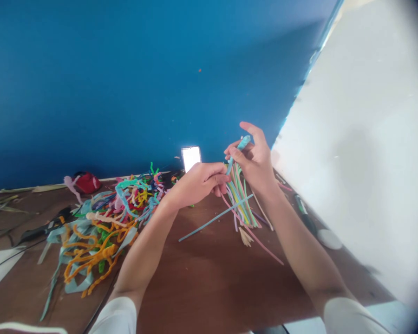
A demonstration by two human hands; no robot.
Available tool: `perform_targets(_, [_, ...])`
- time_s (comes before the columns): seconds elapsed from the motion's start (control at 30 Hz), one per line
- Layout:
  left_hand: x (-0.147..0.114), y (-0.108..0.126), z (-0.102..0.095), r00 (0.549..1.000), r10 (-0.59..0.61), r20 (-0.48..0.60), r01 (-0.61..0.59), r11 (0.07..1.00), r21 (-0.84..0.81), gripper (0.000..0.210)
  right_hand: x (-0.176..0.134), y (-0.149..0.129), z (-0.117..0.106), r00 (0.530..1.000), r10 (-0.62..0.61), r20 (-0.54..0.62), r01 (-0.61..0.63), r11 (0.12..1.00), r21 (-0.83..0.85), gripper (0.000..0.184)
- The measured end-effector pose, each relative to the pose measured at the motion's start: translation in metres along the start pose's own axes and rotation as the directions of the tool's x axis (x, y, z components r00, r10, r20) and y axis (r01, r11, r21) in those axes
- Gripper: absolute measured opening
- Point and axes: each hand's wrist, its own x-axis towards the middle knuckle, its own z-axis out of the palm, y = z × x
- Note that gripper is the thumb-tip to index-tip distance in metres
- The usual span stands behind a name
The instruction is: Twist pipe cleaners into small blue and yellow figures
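Between my hands a light blue pipe cleaner (233, 161) slants upward, with a thicker wound top end. My left hand (211, 180) pinches its lower part, fingers closed. Higher up, my right hand (252, 155) has thumb and fingers closed around the thick end, its index finger raised. Just below and behind the hands lies a bundle of pastel pipe cleaners (243, 199), partly hidden by them. A single blue pipe cleaner (209, 222) crosses the bundle, and a pink one (261, 246) trails toward the front right.
A tangled heap of coloured pipe cleaners (104, 232) covers the left of the brown table (202, 287). A lit phone (191, 157) leans near the blue wall (160, 83). At the right lie a dark green-labelled item (304, 213) and a white disc (329, 239).
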Motion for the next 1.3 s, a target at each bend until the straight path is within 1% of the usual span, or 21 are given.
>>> perform_targets(0.13, [0.000, -0.004, -0.001, 0.999, -0.043, -0.019, 0.043, 0.999, 0.026, 0.025, 0.001, 0.000, 0.000, 1.000, -0.015, -0.001, 0.015, 1.000, -0.002, 0.052])
perform_targets(0.23, [0.000, -0.006, -0.002, 0.997, -0.067, -0.030, 0.069, 0.996, 0.052, 0.025, 0.001, -0.002, -0.003, 0.999, -0.021, 0.045, 0.021, 1.000, 0.002, 0.044])
perform_targets(0.33, [-0.001, -0.005, -0.003, 0.998, -0.048, -0.026, 0.051, 0.992, 0.112, 0.027, 0.001, -0.006, -0.005, 0.996, -0.024, 0.091, 0.025, 1.000, -0.003, 0.039])
perform_targets(0.4, [0.000, -0.005, -0.002, 0.999, -0.031, -0.018, 0.032, 0.997, 0.063, 0.031, 0.000, -0.009, -0.006, 0.995, -0.020, 0.102, 0.022, 1.000, -0.021, 0.039])
perform_targets(0.53, [0.003, -0.008, 0.000, 0.999, -0.022, -0.037, 0.016, 0.989, -0.150, 0.037, -0.002, -0.013, -0.003, 0.987, -0.021, 0.159, 0.023, 1.000, -0.013, 0.043])
perform_targets(0.6, [0.005, -0.009, 0.000, 0.999, -0.019, -0.039, 0.012, 0.985, -0.173, 0.035, -0.003, -0.014, -0.001, 0.984, -0.032, 0.174, 0.034, 0.999, -0.004, 0.045])
perform_targets(0.63, [0.005, -0.009, 0.000, 0.999, -0.014, -0.045, 0.006, 0.987, -0.158, 0.034, -0.003, -0.014, -0.001, 0.987, -0.038, 0.159, 0.040, 0.999, -0.012, 0.045])
perform_targets(0.7, [0.005, -0.008, -0.001, 0.997, 0.006, -0.083, -0.012, 0.997, -0.075, 0.031, -0.003, -0.013, -0.001, 0.994, -0.033, 0.105, 0.040, 0.997, -0.062, 0.043])
perform_targets(0.77, [0.003, -0.006, -0.001, 0.989, 0.037, -0.143, -0.029, 0.998, 0.058, 0.030, -0.002, -0.013, -0.003, 0.997, 0.001, 0.072, 0.008, 0.993, -0.117, 0.039])
perform_targets(0.83, [0.002, -0.004, 0.001, 0.979, 0.072, -0.193, -0.034, 0.980, 0.194, 0.029, -0.001, -0.014, -0.005, 0.993, 0.054, 0.103, -0.041, 0.991, -0.124, 0.033])
perform_targets(0.93, [0.001, -0.004, 0.003, 0.968, 0.108, -0.225, -0.022, 0.936, 0.352, 0.028, -0.001, -0.017, -0.008, 0.982, 0.098, 0.161, -0.085, 0.992, -0.088, 0.026])
perform_targets(1.03, [0.001, -0.004, 0.003, 0.962, 0.113, -0.249, 0.021, 0.878, 0.479, 0.028, -0.001, -0.020, -0.008, 0.978, 0.126, 0.168, -0.113, 0.990, -0.085, 0.027])
perform_targets(1.13, [0.002, -0.005, 0.003, 0.955, 0.118, -0.273, 0.067, 0.809, 0.584, 0.028, -0.001, -0.020, -0.009, 0.966, 0.159, 0.203, -0.152, 0.987, -0.049, 0.031])
perform_targets(1.2, [0.003, -0.006, 0.002, 0.943, 0.131, -0.307, 0.104, 0.758, 0.644, 0.027, -0.001, -0.019, -0.009, 0.962, 0.165, 0.216, -0.163, 0.986, -0.027, 0.032])
perform_targets(1.3, [0.004, -0.009, 0.002, 0.912, 0.142, -0.384, 0.187, 0.690, 0.699, 0.023, -0.001, -0.015, -0.008, 0.963, 0.169, 0.209, -0.166, 0.986, -0.033, 0.032])
